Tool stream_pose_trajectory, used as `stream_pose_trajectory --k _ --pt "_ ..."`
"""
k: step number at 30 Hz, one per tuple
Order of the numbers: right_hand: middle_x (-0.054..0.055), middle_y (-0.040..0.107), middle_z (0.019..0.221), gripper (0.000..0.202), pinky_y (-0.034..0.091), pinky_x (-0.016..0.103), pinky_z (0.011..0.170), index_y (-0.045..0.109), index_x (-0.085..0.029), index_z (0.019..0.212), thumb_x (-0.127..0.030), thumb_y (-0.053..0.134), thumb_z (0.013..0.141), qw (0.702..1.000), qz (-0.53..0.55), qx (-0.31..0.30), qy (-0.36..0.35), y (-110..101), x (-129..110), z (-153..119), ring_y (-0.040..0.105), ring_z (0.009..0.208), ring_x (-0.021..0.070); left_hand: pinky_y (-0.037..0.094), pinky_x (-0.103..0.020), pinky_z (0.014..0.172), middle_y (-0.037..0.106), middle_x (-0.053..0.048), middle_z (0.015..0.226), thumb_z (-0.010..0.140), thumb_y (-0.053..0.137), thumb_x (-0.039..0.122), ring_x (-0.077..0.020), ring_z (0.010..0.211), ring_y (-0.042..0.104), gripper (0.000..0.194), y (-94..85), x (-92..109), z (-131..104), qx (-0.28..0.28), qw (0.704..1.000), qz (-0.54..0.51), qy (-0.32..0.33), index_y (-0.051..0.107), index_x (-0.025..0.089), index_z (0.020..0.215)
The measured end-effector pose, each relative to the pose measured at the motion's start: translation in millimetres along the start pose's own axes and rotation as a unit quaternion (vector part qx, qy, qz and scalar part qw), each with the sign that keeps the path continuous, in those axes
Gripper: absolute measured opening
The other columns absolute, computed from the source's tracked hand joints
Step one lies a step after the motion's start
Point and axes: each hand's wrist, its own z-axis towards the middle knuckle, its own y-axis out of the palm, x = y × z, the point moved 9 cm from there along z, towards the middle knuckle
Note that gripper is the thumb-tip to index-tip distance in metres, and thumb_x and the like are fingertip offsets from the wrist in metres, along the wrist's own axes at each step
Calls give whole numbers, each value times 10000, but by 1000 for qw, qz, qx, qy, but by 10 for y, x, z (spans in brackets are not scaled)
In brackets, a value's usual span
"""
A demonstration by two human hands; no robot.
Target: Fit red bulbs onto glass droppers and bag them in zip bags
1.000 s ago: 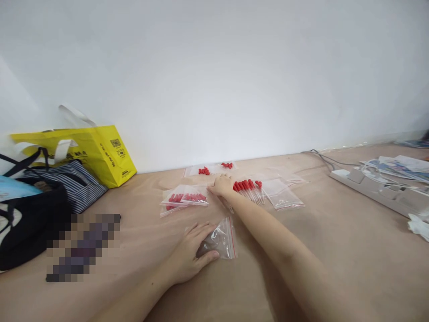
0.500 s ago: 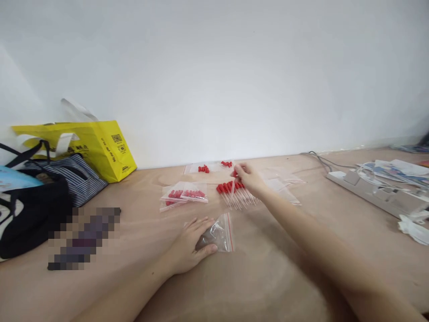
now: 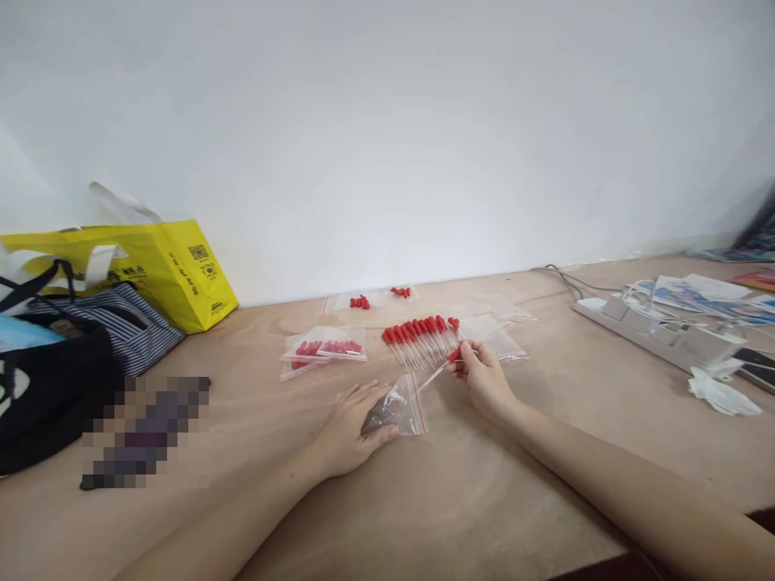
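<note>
My left hand (image 3: pixel 354 426) lies flat with its fingers stretched over a clear zip bag (image 3: pixel 395 409) and presses it to the table. The bag's red-lined edge faces right. My right hand (image 3: pixel 481 373) pinches a glass dropper (image 3: pixel 434 377) by its red rubber bulb, the thin tip pointing left near the bag's edge. Just behind it lies a row of several droppers (image 3: pixel 417 339), red bulbs away from me and tips toward me. To the left, filled zip bags (image 3: pixel 330 349) with red-bulbed droppers overlap one another.
More bagged red droppers (image 3: pixel 368 302) lie by the wall. Clear bags (image 3: pixel 500 335) are behind my right hand. A white power strip (image 3: pixel 654 335), papers (image 3: pixel 696 292) and a crumpled tissue (image 3: pixel 723 393) sit at right. A yellow bag (image 3: pixel 175 274) and a black bag (image 3: pixel 60 387) stand left.
My right hand has come from the dropper row toward me and down, bringing one dropper close to the bag's edge. My left hand stays on the bag. The view has shifted slightly right.
</note>
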Motion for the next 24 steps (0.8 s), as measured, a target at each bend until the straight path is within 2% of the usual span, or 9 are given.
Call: stream_pose_trajectory --k 3,6,9,12,14,17,21,24 --pt "3 580 715 406 429 238 521 404 -208 764 -574 543 653 999 -1 -35 11 52 37 -42 555 548 105 246 -471 1016 440 -70 1283 780 477 444 -249 1217 334 522 13 -1 11 -4 1000 4 1 384 193 1229" --pt "-5 580 675 391 407 228 513 438 -193 776 -547 558 659 988 -61 -140 19 234 92 -132 544 543 103 237 -467 1021 429 -74 1291 783 469 454 -243 1218 334 537 25 5 31 -3 1000 6 0 372 191 1241" --pt "-16 562 625 312 388 222 525 510 -174 768 -457 595 671 954 -172 -243 -26 394 78 -232 509 546 96 233 -460 1025 388 -79 1320 780 463 471 -237 1231 313 568 42 7 50 -3 1000 7 -1 349 191 1261" --pt "-1 584 675 195 405 236 602 573 -169 768 -348 600 696 912 -255 -307 -93 503 19 -299 517 620 106 219 -453 1032 339 -83 1349 784 443 493 -233 1251 273 592 63 -6 55 -9 1000 14 -1 328 186 1277" --pt "6 601 707 136 414 244 642 603 -173 772 -292 591 708 887 -287 -338 -127 584 -10 -334 528 666 115 210 -454 1035 333 -83 1353 790 431 498 -230 1255 265 592 73 -12 54 -12 1000 16 1 320 189 1282" --pt "11 611 768 103 426 233 634 622 -173 778 -236 567 718 866 -284 -387 -137 726 -8 -385 540 680 114 209 -469 1030 332 -82 1353 791 430 496 -238 1255 263 586 85 -16 57 -13 1000 17 0 316 199 1284" --pt "4 609 766 116 423 207 588 632 -169 785 -208 539 727 856 -269 -421 -134 825 26 -388 534 644 101 198 -475 1031 340 -90 1347 790 428 500 -250 1248 272 580 58 0 56 -2 1000 29 4 342 189 1272" --pt "-1 611 727 142 414 206 574 635 -168 808 -235 525 749 857 -281 -415 -121 780 65 -308 512 603 95 289 -450 991 416 -94 1290 767 465 499 -255 1186 367 558 -10 -19 14 6 1000 23 11 403 198 1234"
